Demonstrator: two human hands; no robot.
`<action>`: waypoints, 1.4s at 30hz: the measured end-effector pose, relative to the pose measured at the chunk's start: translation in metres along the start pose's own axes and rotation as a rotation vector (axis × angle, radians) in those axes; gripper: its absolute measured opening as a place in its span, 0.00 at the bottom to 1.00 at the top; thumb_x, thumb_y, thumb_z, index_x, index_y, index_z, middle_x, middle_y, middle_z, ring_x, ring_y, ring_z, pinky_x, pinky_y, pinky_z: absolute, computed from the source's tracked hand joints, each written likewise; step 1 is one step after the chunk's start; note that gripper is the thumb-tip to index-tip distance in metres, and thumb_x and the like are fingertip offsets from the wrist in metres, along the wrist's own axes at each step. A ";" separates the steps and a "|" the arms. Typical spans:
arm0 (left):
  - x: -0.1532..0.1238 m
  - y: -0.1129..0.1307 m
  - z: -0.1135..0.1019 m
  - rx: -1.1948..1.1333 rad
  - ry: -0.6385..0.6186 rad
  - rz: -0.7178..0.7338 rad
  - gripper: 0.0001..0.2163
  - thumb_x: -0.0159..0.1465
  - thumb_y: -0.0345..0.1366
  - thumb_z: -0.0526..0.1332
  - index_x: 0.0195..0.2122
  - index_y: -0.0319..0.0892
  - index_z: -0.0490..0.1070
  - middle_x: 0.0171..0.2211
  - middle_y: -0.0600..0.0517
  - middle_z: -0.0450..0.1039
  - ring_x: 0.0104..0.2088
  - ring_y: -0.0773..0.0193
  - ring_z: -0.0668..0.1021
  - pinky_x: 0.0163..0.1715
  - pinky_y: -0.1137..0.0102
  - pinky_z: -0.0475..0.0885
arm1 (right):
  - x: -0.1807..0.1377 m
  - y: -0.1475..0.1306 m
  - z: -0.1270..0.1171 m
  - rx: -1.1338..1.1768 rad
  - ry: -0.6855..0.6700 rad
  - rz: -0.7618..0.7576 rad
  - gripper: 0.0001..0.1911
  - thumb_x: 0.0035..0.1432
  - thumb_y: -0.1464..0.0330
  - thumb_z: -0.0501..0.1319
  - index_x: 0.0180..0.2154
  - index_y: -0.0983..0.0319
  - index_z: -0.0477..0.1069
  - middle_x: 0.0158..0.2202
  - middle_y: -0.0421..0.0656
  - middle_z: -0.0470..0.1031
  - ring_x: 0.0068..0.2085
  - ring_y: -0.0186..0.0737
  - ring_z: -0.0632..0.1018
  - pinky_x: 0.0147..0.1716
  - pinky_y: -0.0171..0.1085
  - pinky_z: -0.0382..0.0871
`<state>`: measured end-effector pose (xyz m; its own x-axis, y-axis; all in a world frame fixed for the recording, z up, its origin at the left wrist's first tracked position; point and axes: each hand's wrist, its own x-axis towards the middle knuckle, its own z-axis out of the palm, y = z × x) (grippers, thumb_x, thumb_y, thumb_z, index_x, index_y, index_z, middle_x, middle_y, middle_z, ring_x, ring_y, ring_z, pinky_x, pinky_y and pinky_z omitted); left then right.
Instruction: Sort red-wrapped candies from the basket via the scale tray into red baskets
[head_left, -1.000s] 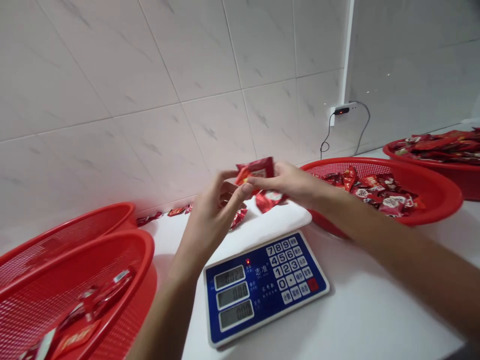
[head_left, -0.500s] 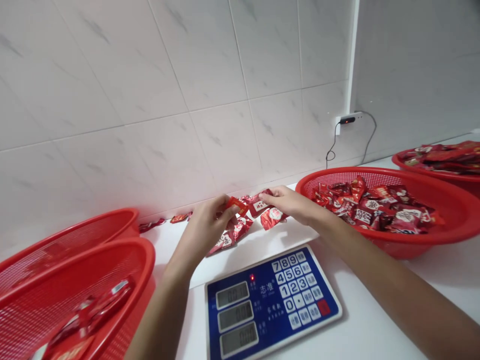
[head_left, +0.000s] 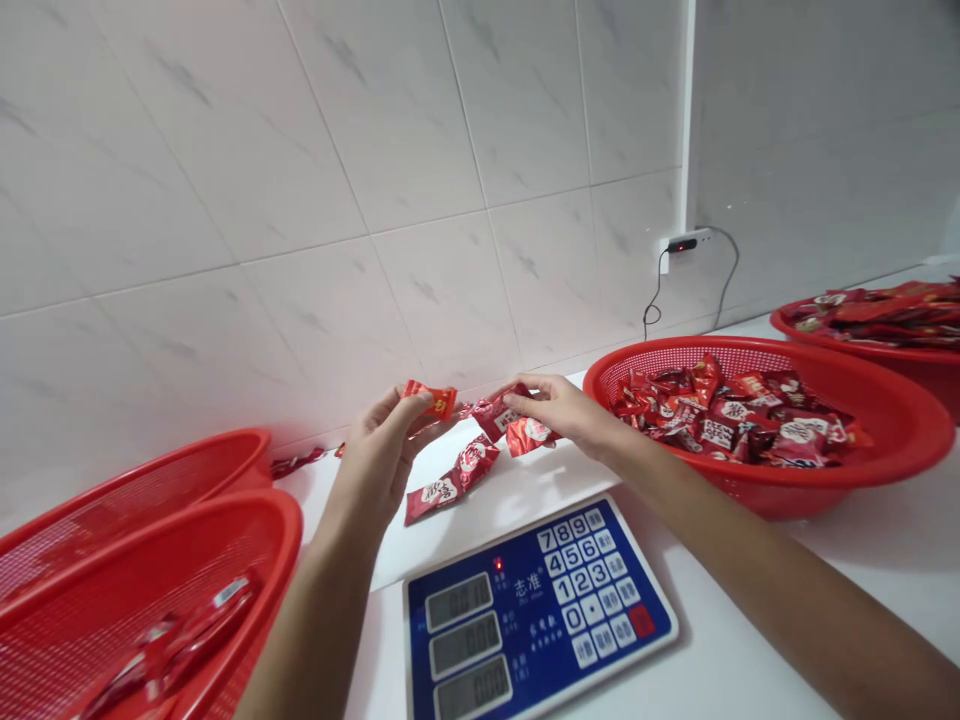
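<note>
My left hand [head_left: 382,445] is closed on a small orange-red candy packet [head_left: 433,401], pinched under the thumb above the scale's white pan [head_left: 525,490]. Over the pan's far right part, my right hand [head_left: 559,410] grips a dark red candy packet [head_left: 496,415] between thumb and fingers. An orange-red packet with a pale label [head_left: 529,436] is just below those fingers; I cannot tell whether it is held too. Two red packets [head_left: 457,480] lie end to end on the pan between my hands. In front is the scale's blue keypad panel [head_left: 540,610] with three displays.
A red basket [head_left: 900,440] heaped with candy packets stands at right, with another full red basket [head_left: 795,325] behind it. Two red baskets [head_left: 285,520] are at left, the nearer holding a few packets. A red packet [head_left: 296,462] lies by the tiled wall. A cable [head_left: 651,300] hangs from a socket.
My left hand has moved left and slightly up with the orange-red packet, away from the packets on the pan. My right hand keeps its grip. The view has shifted slightly.
</note>
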<state>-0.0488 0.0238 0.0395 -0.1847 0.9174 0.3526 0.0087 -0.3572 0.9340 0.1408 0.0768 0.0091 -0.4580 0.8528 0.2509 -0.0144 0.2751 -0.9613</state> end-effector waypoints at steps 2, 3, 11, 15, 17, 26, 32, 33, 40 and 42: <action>0.000 0.001 0.000 -0.024 0.010 -0.075 0.09 0.49 0.35 0.67 0.26 0.41 0.67 0.27 0.53 0.73 0.32 0.64 0.78 0.39 0.67 0.77 | -0.001 -0.001 0.000 0.031 0.001 -0.006 0.10 0.60 0.65 0.62 0.42 0.60 0.77 0.38 0.45 0.78 0.22 0.28 0.67 0.17 0.31 0.58; 0.000 0.000 0.001 -0.004 0.001 -0.120 0.09 0.48 0.35 0.66 0.27 0.41 0.67 0.26 0.53 0.73 0.31 0.65 0.77 0.36 0.68 0.77 | -0.001 -0.002 0.001 0.053 0.003 -0.015 0.09 0.60 0.66 0.62 0.41 0.60 0.77 0.38 0.45 0.78 0.22 0.28 0.66 0.17 0.31 0.58; -0.003 -0.025 0.008 0.086 -0.203 -0.307 0.14 0.53 0.46 0.65 0.23 0.41 0.64 0.15 0.60 0.55 0.16 0.73 0.59 0.14 0.77 0.58 | -0.001 -0.010 0.008 0.184 -0.033 -0.254 0.05 0.62 0.72 0.59 0.36 0.60 0.75 0.32 0.39 0.78 0.25 0.28 0.72 0.17 0.28 0.58; -0.004 -0.025 0.010 0.093 -0.400 -0.295 0.22 0.51 0.54 0.67 0.22 0.41 0.62 0.15 0.62 0.50 0.16 0.75 0.55 0.15 0.77 0.54 | -0.004 -0.013 0.002 0.158 -0.200 -0.286 0.06 0.59 0.74 0.60 0.34 0.60 0.76 0.31 0.38 0.76 0.31 0.29 0.74 0.29 0.30 0.66; -0.003 -0.023 0.008 0.140 -0.364 -0.251 0.22 0.48 0.52 0.71 0.22 0.40 0.64 0.15 0.62 0.51 0.16 0.75 0.56 0.15 0.78 0.56 | -0.006 -0.015 -0.004 0.080 -0.228 -0.200 0.12 0.56 0.77 0.61 0.41 0.59 0.77 0.32 0.39 0.76 0.28 0.29 0.71 0.25 0.30 0.63; -0.002 -0.014 0.001 0.460 -0.152 0.001 0.18 0.50 0.48 0.70 0.22 0.41 0.65 0.18 0.58 0.63 0.22 0.69 0.69 0.20 0.76 0.65 | 0.001 -0.006 -0.009 -0.134 -0.049 0.052 0.12 0.57 0.66 0.64 0.43 0.61 0.79 0.40 0.47 0.79 0.34 0.36 0.74 0.28 0.33 0.65; 0.000 -0.017 -0.003 0.537 -0.258 0.015 0.19 0.52 0.50 0.69 0.22 0.41 0.64 0.20 0.56 0.65 0.23 0.66 0.71 0.22 0.74 0.64 | 0.004 0.006 -0.005 -0.165 -0.156 -0.064 0.15 0.52 0.61 0.69 0.39 0.62 0.80 0.34 0.46 0.79 0.32 0.37 0.75 0.29 0.34 0.66; 0.000 -0.017 -0.004 0.567 -0.259 0.015 0.19 0.52 0.50 0.69 0.22 0.41 0.64 0.20 0.56 0.66 0.23 0.66 0.71 0.22 0.73 0.64 | 0.003 0.006 -0.004 -0.165 -0.150 -0.083 0.14 0.52 0.61 0.69 0.39 0.62 0.80 0.35 0.46 0.79 0.33 0.37 0.75 0.29 0.33 0.66; -0.002 -0.009 -0.006 0.944 -0.328 -0.045 0.14 0.50 0.49 0.68 0.24 0.42 0.75 0.18 0.55 0.69 0.20 0.63 0.71 0.20 0.72 0.61 | 0.000 0.004 -0.002 -0.499 -0.122 0.047 0.13 0.52 0.62 0.68 0.34 0.66 0.79 0.26 0.44 0.74 0.22 0.30 0.67 0.21 0.33 0.59; -0.003 -0.003 -0.008 0.954 -0.292 -0.019 0.15 0.50 0.50 0.68 0.30 0.43 0.78 0.23 0.51 0.75 0.24 0.61 0.75 0.21 0.71 0.66 | 0.000 0.001 -0.003 -0.524 -0.010 0.061 0.18 0.50 0.65 0.70 0.43 0.66 0.78 0.36 0.48 0.76 0.23 0.30 0.69 0.21 0.33 0.62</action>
<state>-0.0566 0.0212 0.0351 0.0545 0.9745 0.2176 0.8176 -0.1686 0.5505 0.1435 0.0788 0.0083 -0.4523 0.8708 0.1927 0.4580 0.4122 -0.7876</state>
